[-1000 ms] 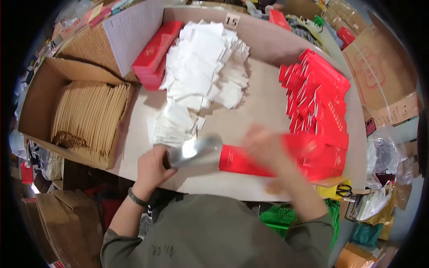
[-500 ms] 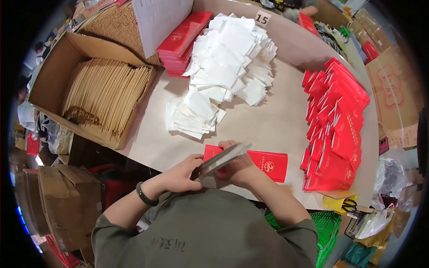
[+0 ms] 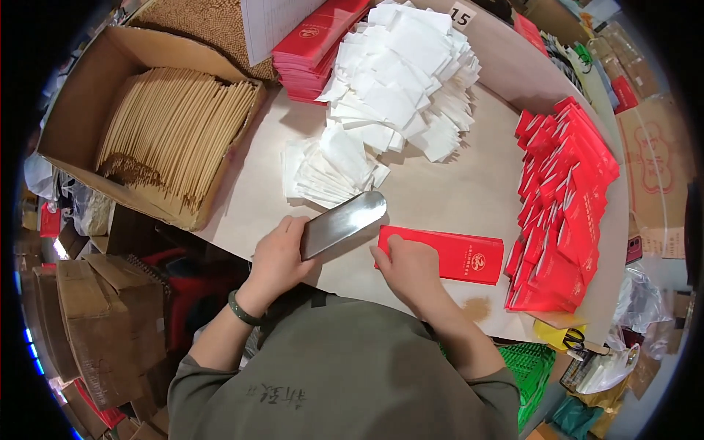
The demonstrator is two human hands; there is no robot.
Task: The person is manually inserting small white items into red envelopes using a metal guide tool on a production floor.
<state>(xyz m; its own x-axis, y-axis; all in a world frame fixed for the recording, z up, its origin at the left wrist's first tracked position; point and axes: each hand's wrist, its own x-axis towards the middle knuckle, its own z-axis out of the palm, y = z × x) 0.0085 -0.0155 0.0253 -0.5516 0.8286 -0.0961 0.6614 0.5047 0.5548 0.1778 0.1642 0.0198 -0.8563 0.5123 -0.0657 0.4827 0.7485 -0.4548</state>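
My left hand (image 3: 280, 253) grips a long, shiny metal piece (image 3: 343, 224) with a rounded far end, held tilted just above the table. In front of me to the right lies a short stack of flat red paper sleeves (image 3: 469, 257) with a gold emblem. My right hand (image 3: 411, 265) is closed over the left end of that stack, fingers curled and thumb at the edge; its fingertips are partly hidden. Beyond my hands lies a small heap of folded white paper squares (image 3: 334, 169), beside a larger heap of white squares (image 3: 400, 73).
To the left stands an open cardboard box (image 3: 70, 147) of wooden sticks (image 3: 172, 136). Behind are a taller stack of red sleeves (image 3: 312, 55) and a white sheet (image 3: 268, 26). Overlapping red packets (image 3: 565, 213) line the table's right side, with scissors (image 3: 574, 339) near the corner.
The metal piece and my left hand have moved away from my right hand, and the piece now lies flatter. My right hand has come out from behind it onto the red sleeves. The view has shifted slightly.
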